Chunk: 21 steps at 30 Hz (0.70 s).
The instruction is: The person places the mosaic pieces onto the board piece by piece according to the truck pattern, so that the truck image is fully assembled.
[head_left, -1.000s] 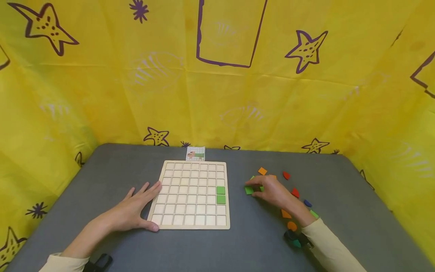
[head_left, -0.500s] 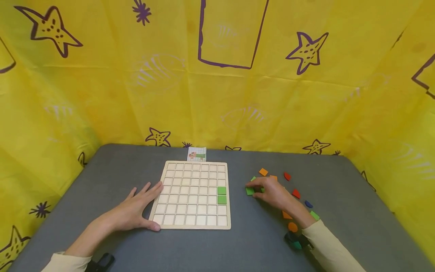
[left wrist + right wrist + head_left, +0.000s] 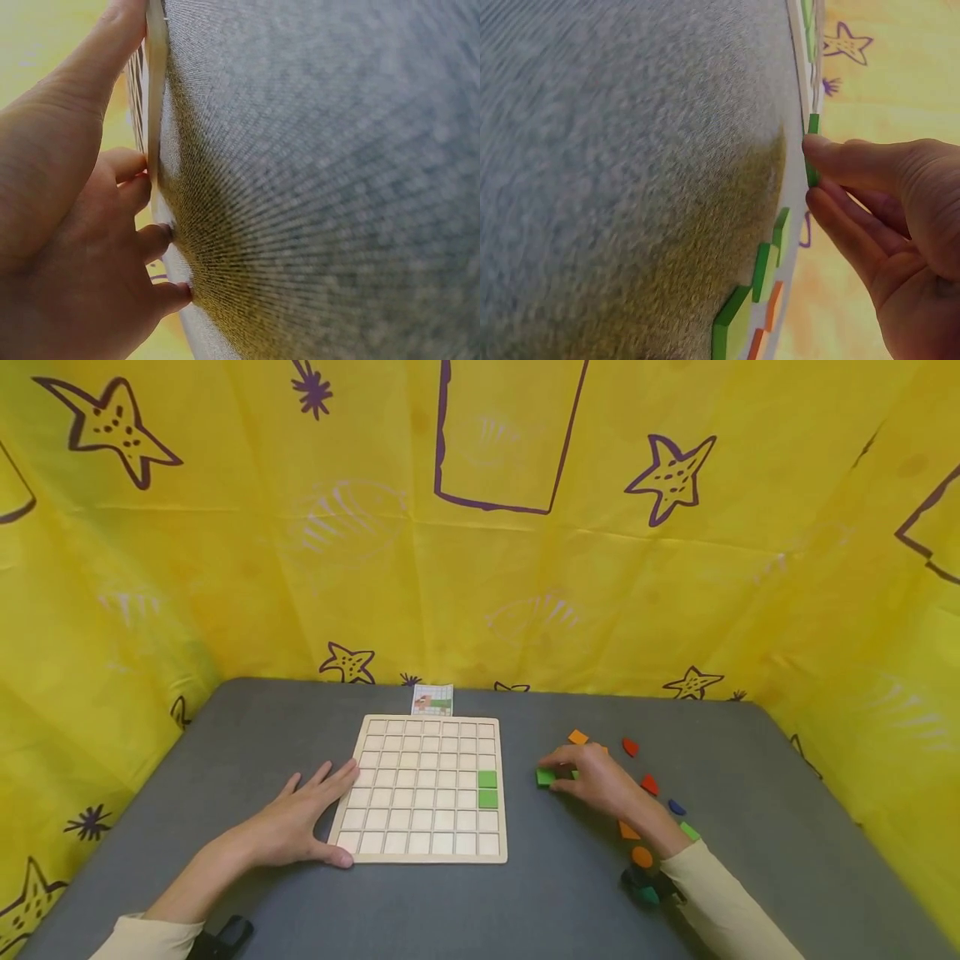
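A pale wooden grid board lies flat on the grey table, with two green square tiles in cells of its right-hand column. My left hand rests at the board's left edge, fingers spread, thumb at the near left corner; its wrist view shows the fingertips along the edge. To the right of the board, my right hand pinches a green square tile between thumb and fingers. In the right wrist view that tile is seen edge-on, held above the table.
Loose tiles lie around and beyond the right forearm: orange ones, red ones, a blue one and more green ones. A small picture card sits behind the board. Yellow patterned cloth hangs behind the table.
My right hand has shifted slightly left, and the green tile between its fingers has come up off the table. The left hand stays at the board.
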Tool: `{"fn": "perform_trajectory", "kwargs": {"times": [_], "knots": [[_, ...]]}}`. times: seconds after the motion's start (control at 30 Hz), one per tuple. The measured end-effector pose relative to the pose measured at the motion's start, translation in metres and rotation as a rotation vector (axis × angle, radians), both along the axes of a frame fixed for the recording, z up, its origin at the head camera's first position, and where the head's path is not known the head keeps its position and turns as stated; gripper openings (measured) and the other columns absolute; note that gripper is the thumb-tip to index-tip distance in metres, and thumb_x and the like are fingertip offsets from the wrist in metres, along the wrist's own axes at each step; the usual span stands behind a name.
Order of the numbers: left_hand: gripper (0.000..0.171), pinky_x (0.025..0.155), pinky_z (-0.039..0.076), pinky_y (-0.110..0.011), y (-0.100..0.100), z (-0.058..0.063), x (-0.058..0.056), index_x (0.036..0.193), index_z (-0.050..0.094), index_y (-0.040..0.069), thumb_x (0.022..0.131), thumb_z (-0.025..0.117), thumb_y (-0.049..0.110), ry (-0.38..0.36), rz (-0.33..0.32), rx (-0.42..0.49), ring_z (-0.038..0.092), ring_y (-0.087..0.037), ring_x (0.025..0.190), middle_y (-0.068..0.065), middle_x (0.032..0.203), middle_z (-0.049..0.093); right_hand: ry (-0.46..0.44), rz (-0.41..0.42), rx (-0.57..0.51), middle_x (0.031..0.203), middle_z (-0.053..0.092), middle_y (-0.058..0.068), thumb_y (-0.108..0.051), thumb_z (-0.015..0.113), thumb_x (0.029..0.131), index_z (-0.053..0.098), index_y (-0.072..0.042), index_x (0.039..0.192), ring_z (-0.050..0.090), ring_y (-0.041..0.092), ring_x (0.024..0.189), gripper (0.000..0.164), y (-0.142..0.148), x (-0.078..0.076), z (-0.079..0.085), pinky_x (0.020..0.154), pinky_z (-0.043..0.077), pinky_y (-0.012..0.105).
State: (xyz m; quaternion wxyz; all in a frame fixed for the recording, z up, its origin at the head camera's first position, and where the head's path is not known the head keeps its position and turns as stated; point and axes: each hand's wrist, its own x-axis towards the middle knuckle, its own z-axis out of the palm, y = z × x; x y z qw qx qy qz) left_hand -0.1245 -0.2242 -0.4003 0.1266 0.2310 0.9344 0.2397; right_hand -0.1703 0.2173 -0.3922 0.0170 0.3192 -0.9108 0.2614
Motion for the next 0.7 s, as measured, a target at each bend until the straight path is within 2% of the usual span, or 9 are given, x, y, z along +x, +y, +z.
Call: {"fn": "perform_trajectory", "kwargs": {"times": [0.37, 0.7], "knots": [[0.123, 0.105, 0.002, -0.074, 0.0, -0.002, 0.0, 0.155, 0.026, 0.004, 0.062, 0.078, 0.066, -0.009, 0.004, -0.001, 0.011, -0.05, 0.144, -0.017, 0.161, 0.019, -0.01, -0.012, -0.014, 0.104, 0.073, 0.006, 0.0, 0.08, 0.078, 0.075, -0.003, 0.108, 0.069, 0.021, 0.095, 0.031, -0.014, 0.001, 0.001, 0.082, 0.056, 0.036], [0.123, 0.105, 0.002, -0.074, 0.0, -0.001, 0.002, 0.154, 0.026, 0.004, 0.062, 0.079, 0.065, -0.003, 0.006, 0.009, 0.011, -0.05, 0.144, -0.018, 0.161, 0.019, -0.048, 0.02, -0.077, 0.105, 0.073, 0.009, 0.004, 0.079, 0.077, 0.073, 0.001, 0.108, 0.071, 0.023, 0.094, 0.032, -0.029, -0.004, 0.003, 0.082, 0.057, 0.035]]}}
